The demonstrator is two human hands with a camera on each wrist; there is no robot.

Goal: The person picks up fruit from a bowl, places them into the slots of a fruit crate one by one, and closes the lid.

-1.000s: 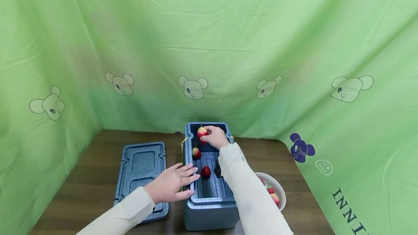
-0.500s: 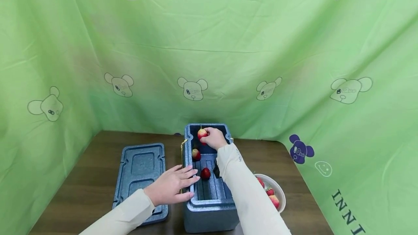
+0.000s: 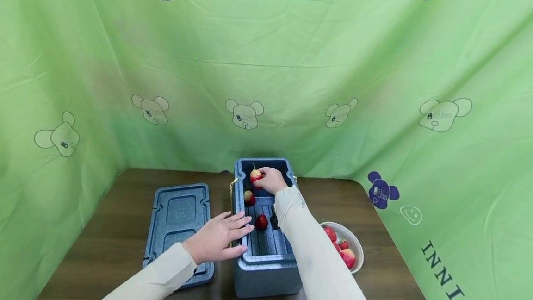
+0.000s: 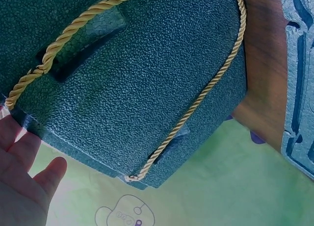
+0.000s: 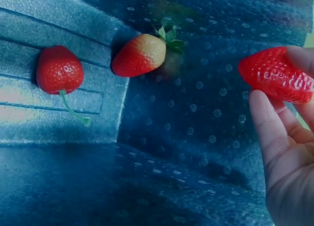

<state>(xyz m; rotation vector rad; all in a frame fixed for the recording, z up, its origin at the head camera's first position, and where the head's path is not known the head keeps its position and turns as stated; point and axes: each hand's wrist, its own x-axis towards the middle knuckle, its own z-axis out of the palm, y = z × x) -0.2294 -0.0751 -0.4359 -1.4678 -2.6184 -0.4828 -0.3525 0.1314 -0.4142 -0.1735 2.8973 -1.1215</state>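
Note:
An open blue foam box [image 3: 266, 263] stands on the table, a yellow cord along its side. At its far end my right hand [image 3: 272, 180] pinches a red strawberry [image 5: 272, 71] between thumb and fingers. The strawberry is tip down, its pale top up, at the opening. Inside lie another strawberry [image 5: 141, 55] with green leaves, by the left wall, and a red cherry [image 5: 60, 70] with a green stem, on the ribbed floor. My left hand [image 3: 218, 237] rests with straight, spread fingers on the box's left rim.
A blue lid [image 3: 181, 209] lies flat left of the box. To the right, partly behind my right sleeve, a white bowl [image 3: 359, 256] holds several red fruits [image 3: 347, 258]. A green curtain [image 3: 266, 73] hangs behind and around the wooden table [image 3: 100, 244].
My right hand has lowered slightly into the box with the strawberry. The left hand keeps its place on the rim, and more fruit in the bowl shows past my right sleeve.

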